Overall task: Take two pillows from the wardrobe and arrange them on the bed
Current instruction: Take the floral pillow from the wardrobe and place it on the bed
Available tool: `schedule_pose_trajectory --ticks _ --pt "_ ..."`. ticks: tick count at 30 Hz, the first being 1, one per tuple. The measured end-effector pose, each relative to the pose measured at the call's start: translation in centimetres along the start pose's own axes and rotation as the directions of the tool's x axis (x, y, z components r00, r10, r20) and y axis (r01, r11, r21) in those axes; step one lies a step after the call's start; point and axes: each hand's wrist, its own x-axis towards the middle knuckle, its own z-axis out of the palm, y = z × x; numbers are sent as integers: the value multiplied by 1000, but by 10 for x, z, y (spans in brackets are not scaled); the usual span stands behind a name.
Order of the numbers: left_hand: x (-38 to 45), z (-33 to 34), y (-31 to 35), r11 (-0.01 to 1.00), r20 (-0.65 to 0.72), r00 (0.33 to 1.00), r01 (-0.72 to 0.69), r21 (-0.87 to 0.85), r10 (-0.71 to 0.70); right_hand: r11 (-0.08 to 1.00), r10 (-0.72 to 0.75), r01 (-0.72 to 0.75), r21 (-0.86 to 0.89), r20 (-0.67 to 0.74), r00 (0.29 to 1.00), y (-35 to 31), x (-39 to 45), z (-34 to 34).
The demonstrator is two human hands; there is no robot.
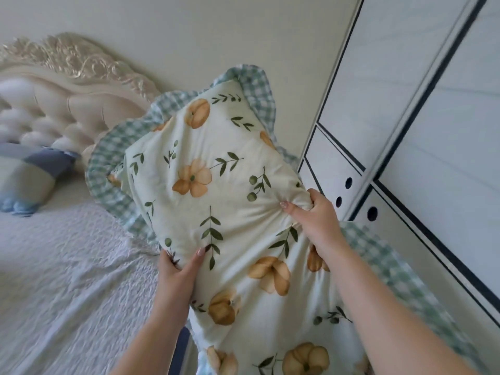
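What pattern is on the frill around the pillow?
Green-and-white checks on the frill of the flowered pillow, clearest in the head view.

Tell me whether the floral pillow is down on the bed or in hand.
In hand: both hands, left and right, grip the pillow.

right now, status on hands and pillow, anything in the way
Left hand and right hand both gripping the floral pillow, held up over the bed. A blue cushion lies by the headboard; path looks clear.
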Motion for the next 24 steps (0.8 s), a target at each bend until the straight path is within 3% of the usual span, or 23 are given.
schedule_pose_trajectory --ticks 4,8,10,17,24 --pt "78 23 -11 1000 -119 993 3 -6 -3 979 170 -184 87 150 974 38 103 31" --pt "145 35 -21 1000 -212 977 -18 20 22 929 304 -362 80 394 867 64 183 63" --pt "176 40 -29 1000 -247 969 -2 23 8 912 355 -410 30 443 823 76 218 78" --pt "299 43 -65 995 -355 930 80 -61 -96 923 351 -381 -52 518 780 119 344 162" --pt "435 27 -80 991 -502 856 88 -101 -127 922 371 -353 -160 628 684 152 473 285"
